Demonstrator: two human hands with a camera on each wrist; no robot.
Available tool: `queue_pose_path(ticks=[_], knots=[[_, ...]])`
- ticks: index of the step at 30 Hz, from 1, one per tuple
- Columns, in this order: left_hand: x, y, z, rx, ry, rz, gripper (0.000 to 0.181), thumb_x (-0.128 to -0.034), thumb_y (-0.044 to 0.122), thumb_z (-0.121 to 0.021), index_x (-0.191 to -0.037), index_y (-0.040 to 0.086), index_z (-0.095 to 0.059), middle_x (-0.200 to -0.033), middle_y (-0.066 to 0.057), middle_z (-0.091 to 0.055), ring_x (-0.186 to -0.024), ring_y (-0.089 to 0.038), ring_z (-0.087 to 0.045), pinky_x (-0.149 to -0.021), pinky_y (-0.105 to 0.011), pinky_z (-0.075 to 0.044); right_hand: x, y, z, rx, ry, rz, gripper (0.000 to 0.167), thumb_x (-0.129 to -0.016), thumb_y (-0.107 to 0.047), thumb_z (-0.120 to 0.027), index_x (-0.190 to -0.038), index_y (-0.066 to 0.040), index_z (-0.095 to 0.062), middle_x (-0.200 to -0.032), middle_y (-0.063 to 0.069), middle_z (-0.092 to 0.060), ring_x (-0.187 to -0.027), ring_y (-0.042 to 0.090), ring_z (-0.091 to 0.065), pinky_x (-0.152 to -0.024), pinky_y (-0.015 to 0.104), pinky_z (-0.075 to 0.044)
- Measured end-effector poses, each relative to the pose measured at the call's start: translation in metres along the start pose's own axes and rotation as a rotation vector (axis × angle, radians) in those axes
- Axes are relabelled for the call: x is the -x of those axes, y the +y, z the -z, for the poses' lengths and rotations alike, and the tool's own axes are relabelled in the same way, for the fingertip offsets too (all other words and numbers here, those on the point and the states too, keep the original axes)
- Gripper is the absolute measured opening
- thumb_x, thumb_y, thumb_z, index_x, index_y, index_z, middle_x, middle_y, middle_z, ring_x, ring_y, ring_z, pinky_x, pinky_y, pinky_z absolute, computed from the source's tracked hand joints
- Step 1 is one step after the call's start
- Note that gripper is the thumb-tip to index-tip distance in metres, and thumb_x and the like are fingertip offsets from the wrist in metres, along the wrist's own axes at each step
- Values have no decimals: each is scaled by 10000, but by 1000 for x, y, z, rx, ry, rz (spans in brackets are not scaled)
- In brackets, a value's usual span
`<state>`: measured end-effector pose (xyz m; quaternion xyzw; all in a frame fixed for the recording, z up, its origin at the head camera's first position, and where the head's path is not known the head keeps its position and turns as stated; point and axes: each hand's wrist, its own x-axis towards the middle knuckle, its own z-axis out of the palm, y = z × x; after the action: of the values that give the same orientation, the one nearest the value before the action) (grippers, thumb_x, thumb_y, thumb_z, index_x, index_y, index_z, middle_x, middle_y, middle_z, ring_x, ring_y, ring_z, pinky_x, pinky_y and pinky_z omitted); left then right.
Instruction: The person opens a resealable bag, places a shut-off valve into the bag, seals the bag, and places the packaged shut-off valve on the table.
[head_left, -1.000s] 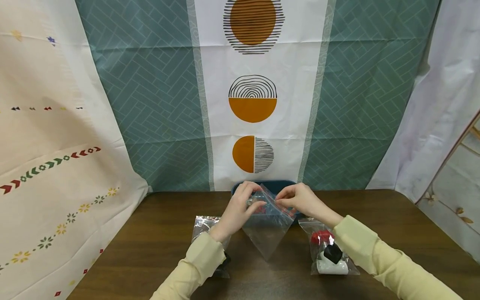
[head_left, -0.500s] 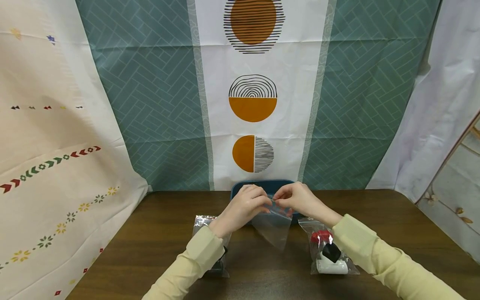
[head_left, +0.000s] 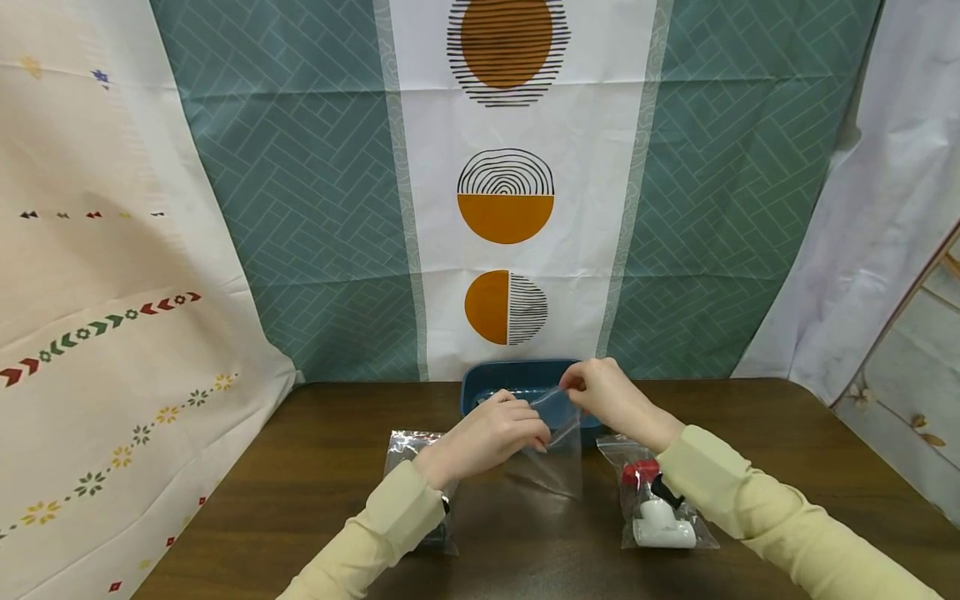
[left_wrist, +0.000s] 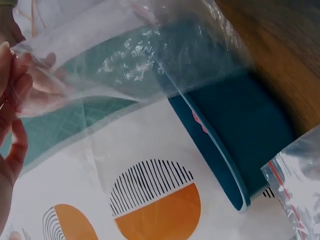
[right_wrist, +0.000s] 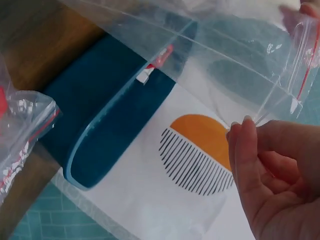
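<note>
A clear zip bag [head_left: 558, 462] with a red line along its mouth hangs between my hands, above the table. My left hand [head_left: 491, 435] grips the bag's left side near the mouth. With thumb and fingertips, my right hand [head_left: 613, 402] pinches its upper right corner, plain in the right wrist view, where the bag's film [right_wrist: 235, 65] stretches across the top. I see no item inside it. Right behind the bag stands a dark blue bin [head_left: 480, 377], partly covered by the hands; a small red and white item [right_wrist: 155, 62] shows at it in the right wrist view.
To the right lies a filled zip bag [head_left: 663, 533] with a white pipe tee, a red piece and a black piece. Another bag [head_left: 435, 542] with dark contents lies at left, half hidden by my left forearm. A patterned curtain [head_left: 517, 250] hangs behind the brown table [head_left: 322, 500].
My hands have come close together and then moved apart again. The left hand is now lower and the right one slightly higher, with the bag's mouth stretched between them.
</note>
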<state>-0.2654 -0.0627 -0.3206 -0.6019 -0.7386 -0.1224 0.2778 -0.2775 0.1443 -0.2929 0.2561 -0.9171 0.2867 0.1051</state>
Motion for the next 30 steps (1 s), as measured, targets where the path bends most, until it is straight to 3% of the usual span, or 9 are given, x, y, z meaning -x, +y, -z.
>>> queue_pose_path(ticks=[7,13,18,24,30], knots=[[1,5,1,105,-1,32,91,-808,115,-687,-873,108,-624,-812,72,-555,-743,-58,-471,-678,-143,-351,-4,0,2,68,23,35,122,-824,77,-566,-856,30,-674,-726,57,-605,-496,112,-531,-482,246,-451],[1,3,-2,57,45,12,115,-808,122,-692,-907,93,-641,-839,61,-572,-762,-63,-486,-727,-146,-379,-3,4,3,70,14,35,117,-835,51,-579,-868,8,-683,-721,33,-598,-486,92,-505,-478,240,-445],[2,0,-1,30,91,-12,208,-798,138,-701,-990,78,-651,-936,31,-591,-883,-79,-494,-837,-162,-370,-3,7,3,96,37,87,93,-824,36,-613,-862,0,-690,-727,29,-606,-507,77,-496,-515,247,-463],[0,-3,2,0,124,-27,329,-747,183,-753,-1022,47,-633,-1000,-1,-579,-971,-113,-486,-881,-189,-349,-2,10,2,114,21,106,87,-819,31,-629,-866,-6,-691,-723,20,-604,-515,77,-478,-529,248,-454],[-4,-11,6,4,138,-45,307,-758,167,-735,-1014,37,-625,-1017,-12,-580,-997,-125,-479,-902,-203,-348,-1,10,3,110,17,137,86,-820,29,-632,-850,-21,-695,-772,37,-629,-599,91,-539,-569,262,-481]])
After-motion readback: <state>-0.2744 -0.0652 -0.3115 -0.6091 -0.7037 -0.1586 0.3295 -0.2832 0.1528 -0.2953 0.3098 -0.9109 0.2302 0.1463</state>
